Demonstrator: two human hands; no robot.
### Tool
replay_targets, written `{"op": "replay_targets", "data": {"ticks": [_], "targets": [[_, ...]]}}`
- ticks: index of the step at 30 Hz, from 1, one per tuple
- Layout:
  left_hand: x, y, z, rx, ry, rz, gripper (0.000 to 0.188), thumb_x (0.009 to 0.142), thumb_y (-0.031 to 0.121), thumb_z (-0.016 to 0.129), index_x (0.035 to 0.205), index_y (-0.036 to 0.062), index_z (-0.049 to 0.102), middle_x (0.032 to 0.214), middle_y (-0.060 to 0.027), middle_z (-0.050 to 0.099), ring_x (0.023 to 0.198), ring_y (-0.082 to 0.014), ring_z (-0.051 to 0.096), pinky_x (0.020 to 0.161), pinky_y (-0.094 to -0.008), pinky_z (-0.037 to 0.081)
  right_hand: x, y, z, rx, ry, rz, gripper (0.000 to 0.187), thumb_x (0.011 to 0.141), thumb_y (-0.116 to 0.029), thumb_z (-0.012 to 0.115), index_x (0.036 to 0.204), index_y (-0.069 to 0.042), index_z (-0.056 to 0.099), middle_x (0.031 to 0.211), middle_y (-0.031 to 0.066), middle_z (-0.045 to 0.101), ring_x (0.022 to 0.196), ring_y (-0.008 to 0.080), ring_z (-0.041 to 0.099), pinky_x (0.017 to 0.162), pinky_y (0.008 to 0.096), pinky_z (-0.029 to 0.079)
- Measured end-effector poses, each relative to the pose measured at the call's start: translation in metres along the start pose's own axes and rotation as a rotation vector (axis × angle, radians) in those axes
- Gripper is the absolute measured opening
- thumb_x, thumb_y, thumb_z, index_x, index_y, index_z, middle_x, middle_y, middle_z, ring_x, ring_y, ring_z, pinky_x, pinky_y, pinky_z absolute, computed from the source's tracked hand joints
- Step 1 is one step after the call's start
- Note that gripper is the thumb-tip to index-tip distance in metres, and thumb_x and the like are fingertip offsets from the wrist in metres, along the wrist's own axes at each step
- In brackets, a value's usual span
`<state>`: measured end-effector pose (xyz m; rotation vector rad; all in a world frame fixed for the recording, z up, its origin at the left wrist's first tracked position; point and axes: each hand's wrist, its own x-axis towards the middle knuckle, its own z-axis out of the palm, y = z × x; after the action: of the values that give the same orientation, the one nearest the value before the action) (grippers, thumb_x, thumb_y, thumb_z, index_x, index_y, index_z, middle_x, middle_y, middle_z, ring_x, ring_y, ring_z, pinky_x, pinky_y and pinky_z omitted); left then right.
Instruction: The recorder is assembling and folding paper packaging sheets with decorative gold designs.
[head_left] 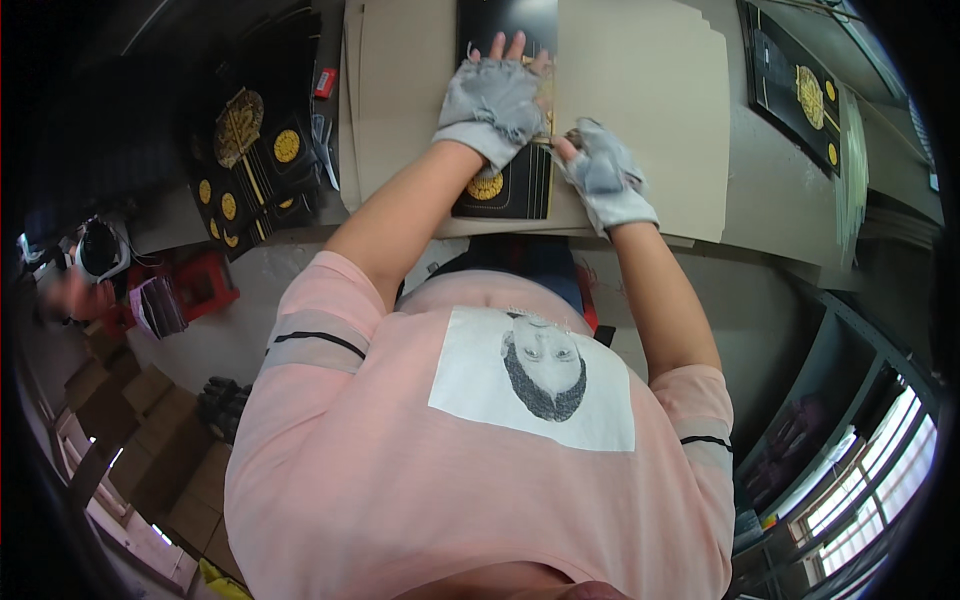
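A narrow black panel with gold round ornaments and thin gold lines (515, 200) lies lengthwise on a stack of beige cardboard sheets (650, 100). My left hand (495, 98), in a grey fingerless glove, rests flat on the panel with its fingers stretched toward the far end. At the panel's right edge is my right hand (605, 172), gloved the same way. Its fingers are curled in and the thumb points at the edge; whatever lies between them is hidden.
Black sheets with gold ornaments (270, 170) lie at the left, beside scissors (325, 150) and a small red box (325, 82). Another black panel (795, 90) sits at the right on pale sheets (852, 170). Below left are a red stool (208, 290) and cardboard boxes (150, 430).
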<state>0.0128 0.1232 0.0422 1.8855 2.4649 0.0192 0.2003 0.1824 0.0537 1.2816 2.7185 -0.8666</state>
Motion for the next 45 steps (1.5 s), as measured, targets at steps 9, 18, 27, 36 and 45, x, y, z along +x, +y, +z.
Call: {"op": "replay_targets", "data": {"ticks": [9, 18, 27, 36, 45], "targets": [[0.001, 0.013, -0.085, -0.069, -0.248, -0.012, 0.061, 0.104, 0.040, 0.046, 0.156, 0.0072, 0.044, 0.163, -0.0216, 0.038, 0.152, -0.0369, 0.034, 0.124, -0.0480, 0.028, 0.046, 0.025, 0.043, 0.169, -0.403, 0.258, 0.060, 0.089, -0.054, 0.070, 0.137, -0.017, 0.066, 0.140, 0.0119, 0.066, 0.130, 0.0400, 0.060, 0.108, 0.0547, 0.046], [-0.126, -0.015, -0.007, -0.074, -0.183, 0.379, 0.074, 0.092, 0.065, 0.057, 0.153, 0.0241, 0.051, 0.166, -0.0138, 0.036, 0.155, -0.0346, 0.029, 0.123, -0.0555, 0.025, 0.036, -0.004, 0.029, 0.133, -0.249, 0.277, 0.049, 0.087, -0.041, 0.074, 0.127, -0.013, 0.071, 0.115, 0.0116, 0.076, 0.105, 0.0323, 0.071, 0.093, 0.0446, 0.053], [-0.130, -0.013, -0.001, -0.068, -0.166, 0.372, 0.068, 0.094, 0.061, 0.056, 0.152, 0.0239, 0.053, 0.166, -0.0133, 0.036, 0.155, -0.0339, 0.028, 0.124, -0.0551, 0.023, 0.037, 0.013, 0.045, 0.723, -0.265, 0.385, 0.022, 0.087, -0.027, 0.077, 0.094, -0.006, 0.072, 0.069, 0.0064, 0.065, 0.060, 0.0184, 0.062, 0.051, 0.0374, 0.045], [-0.132, -0.014, 0.001, -0.049, -0.157, 0.369, 0.067, 0.095, 0.061, 0.056, 0.151, 0.0260, 0.053, 0.166, -0.0112, 0.036, 0.155, -0.0322, 0.029, 0.124, -0.0540, 0.024, 0.043, 0.023, 0.050, 0.512, -0.342, 0.282, 0.028, 0.091, -0.035, 0.071, 0.091, -0.008, 0.074, 0.067, 0.0055, 0.067, 0.061, 0.0183, 0.064, 0.061, 0.0366, 0.048], [-0.130, -0.014, -0.002, -0.055, -0.184, 0.364, 0.066, 0.094, 0.060, 0.057, 0.150, 0.0256, 0.054, 0.165, -0.0112, 0.037, 0.155, -0.0314, 0.029, 0.124, -0.0534, 0.025, 0.039, 0.018, 0.056, 0.415, -0.251, 0.294, 0.032, 0.090, -0.039, 0.070, 0.100, -0.008, 0.076, 0.071, 0.0077, 0.071, 0.067, 0.0224, 0.069, 0.066, 0.0393, 0.051]]}}
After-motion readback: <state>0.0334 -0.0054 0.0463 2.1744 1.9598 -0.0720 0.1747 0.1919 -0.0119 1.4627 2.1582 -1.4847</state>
